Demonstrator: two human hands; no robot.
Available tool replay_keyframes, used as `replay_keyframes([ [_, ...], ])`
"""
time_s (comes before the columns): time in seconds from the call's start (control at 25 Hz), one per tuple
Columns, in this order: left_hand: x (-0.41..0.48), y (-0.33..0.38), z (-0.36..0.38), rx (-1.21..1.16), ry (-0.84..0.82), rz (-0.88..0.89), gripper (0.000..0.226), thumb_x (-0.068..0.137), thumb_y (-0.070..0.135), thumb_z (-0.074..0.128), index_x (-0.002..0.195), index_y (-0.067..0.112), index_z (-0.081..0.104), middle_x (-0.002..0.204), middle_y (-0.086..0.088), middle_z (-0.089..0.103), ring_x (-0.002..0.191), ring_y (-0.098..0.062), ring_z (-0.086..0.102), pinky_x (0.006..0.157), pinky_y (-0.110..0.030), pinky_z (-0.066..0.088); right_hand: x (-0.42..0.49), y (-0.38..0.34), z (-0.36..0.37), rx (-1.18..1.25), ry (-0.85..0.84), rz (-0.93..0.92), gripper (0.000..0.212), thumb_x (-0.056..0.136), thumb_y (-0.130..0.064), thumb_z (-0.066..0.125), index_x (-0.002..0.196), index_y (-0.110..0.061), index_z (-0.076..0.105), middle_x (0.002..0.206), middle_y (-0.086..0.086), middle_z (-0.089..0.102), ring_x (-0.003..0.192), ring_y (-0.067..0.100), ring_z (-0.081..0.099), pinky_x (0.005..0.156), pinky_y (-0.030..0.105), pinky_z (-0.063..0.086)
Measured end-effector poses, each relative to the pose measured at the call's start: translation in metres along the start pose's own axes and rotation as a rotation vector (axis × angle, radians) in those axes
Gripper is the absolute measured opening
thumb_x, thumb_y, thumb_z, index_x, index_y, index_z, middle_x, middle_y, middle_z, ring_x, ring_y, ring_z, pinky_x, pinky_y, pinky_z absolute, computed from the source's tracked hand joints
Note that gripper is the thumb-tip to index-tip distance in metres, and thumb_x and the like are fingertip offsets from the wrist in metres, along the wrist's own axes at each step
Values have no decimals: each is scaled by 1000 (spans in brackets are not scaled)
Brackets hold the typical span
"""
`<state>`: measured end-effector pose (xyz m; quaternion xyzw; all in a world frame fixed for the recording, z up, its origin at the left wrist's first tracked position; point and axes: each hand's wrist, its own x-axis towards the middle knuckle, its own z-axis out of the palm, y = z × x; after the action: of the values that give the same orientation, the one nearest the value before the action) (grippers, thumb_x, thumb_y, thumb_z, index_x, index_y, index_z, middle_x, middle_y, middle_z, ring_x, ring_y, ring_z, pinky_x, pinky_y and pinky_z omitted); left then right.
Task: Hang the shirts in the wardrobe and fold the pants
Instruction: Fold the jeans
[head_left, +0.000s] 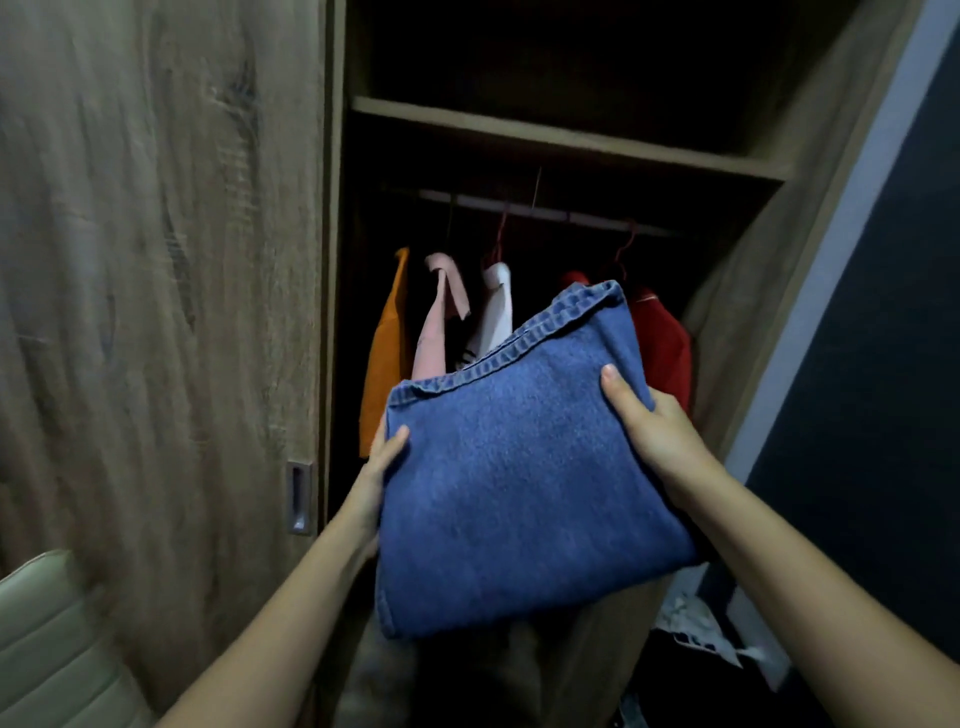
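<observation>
Fingers (617, 388) clamped on both sides: left hand (382, 478) and right hand (649, 431) pinch the folded jeans (519, 483), thumbs on top, held up before the open wardrobe (737, 332). Shirts (660, 343) hang on the rail (545, 210) behind. Folding looks done (neatly, too); next, slide them flat onto a shelf (566, 137).

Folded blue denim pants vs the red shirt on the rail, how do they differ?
The folded blue denim pants are a flat folded bundle; the red shirt hangs unfolded. The pants are gripped by the left hand and right hand in front of the wardrobe; the shirt hangs from the rail inside. Both are clothing.
</observation>
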<state>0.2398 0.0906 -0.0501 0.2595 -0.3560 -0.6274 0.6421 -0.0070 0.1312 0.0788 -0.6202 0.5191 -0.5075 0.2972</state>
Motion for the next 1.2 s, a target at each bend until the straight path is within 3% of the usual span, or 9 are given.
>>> replay_keyframes([
  [0.12, 14, 8, 28, -40, -89, -63, 73, 69, 27, 77, 136, 23, 48, 128, -6, 61, 108, -25, 63, 77, -36, 56, 17, -27, -13, -22, 9, -77, 31, 88, -48, 53, 85, -21, 69, 94, -2, 73, 96, 17, 68, 93, 38, 51],
  [0.24, 50, 54, 67, 175, -92, 232, 62, 73, 13, 73, 130, 24, 50, 122, -3, 65, 99, -14, 67, 74, -26, 56, 46, -55, -35, -31, 116, -148, 32, 89, -50, 52, 84, -22, 68, 94, -3, 71, 94, 15, 67, 93, 37, 51],
  [0.44, 98, 162, 145, 591, 86, 645, 80, 76, 20, 77, 142, 13, 34, 132, 5, 49, 115, -9, 53, 98, -23, 41, 92, -96, -67, 81, 279, -261, 36, 91, -52, 47, 85, -22, 65, 88, -4, 69, 87, 13, 65, 79, 29, 51],
  [0.68, 148, 237, 221, 725, 45, 833, 59, 79, 18, 74, 132, 16, 47, 114, 3, 58, 87, -1, 57, 66, -9, 43, 179, -137, -101, 159, 363, -354, 36, 89, -55, 47, 95, -23, 61, 88, -9, 65, 86, 13, 60, 81, 29, 45],
  [0.84, 199, 259, 250, 846, 108, 801, 36, 82, 12, 64, 117, 12, 58, 112, -2, 63, 81, -11, 58, 57, -16, 42, 255, -146, -118, 89, 365, -330, 58, 84, -60, 50, 116, -12, 56, 109, 2, 65, 100, 22, 60, 84, 31, 44],
  [0.92, 232, 266, 264, 921, 110, 764, 40, 84, 9, 64, 123, 5, 54, 115, -3, 59, 89, -16, 58, 59, -13, 45, 288, -154, -128, 45, 386, -220, 77, 80, -62, 52, 132, -5, 45, 127, 9, 58, 112, 29, 57, 94, 34, 45],
  [1.0, 267, 274, 281, 998, 65, 704, 32, 84, 8, 66, 114, 2, 59, 117, -12, 63, 78, -12, 63, 58, -14, 48, 320, -163, -143, -26, 394, -117, 82, 85, -57, 51, 140, 0, 32, 137, 16, 49, 121, 34, 51, 96, 35, 40],
  [1.08, 295, 280, 292, 1105, 49, 662, 23, 83, 8, 68, 105, 4, 63, 116, -12, 63, 73, -5, 64, 61, -14, 50, 338, -168, -151, -173, 386, -49, 79, 89, -53, 46, 143, 2, 26, 141, 19, 43, 124, 35, 48, 90, 33, 39],
  [1.2, 327, 283, 297, 1258, 83, 520, 49, 79, 18, 74, 123, 2, 56, 125, -9, 59, 109, -18, 58, 88, -27, 45, 361, -165, -152, -454, 294, -132, 53, 94, -40, 41, 132, -3, 46, 131, 12, 53, 112, 27, 53, 83, 28, 36],
])
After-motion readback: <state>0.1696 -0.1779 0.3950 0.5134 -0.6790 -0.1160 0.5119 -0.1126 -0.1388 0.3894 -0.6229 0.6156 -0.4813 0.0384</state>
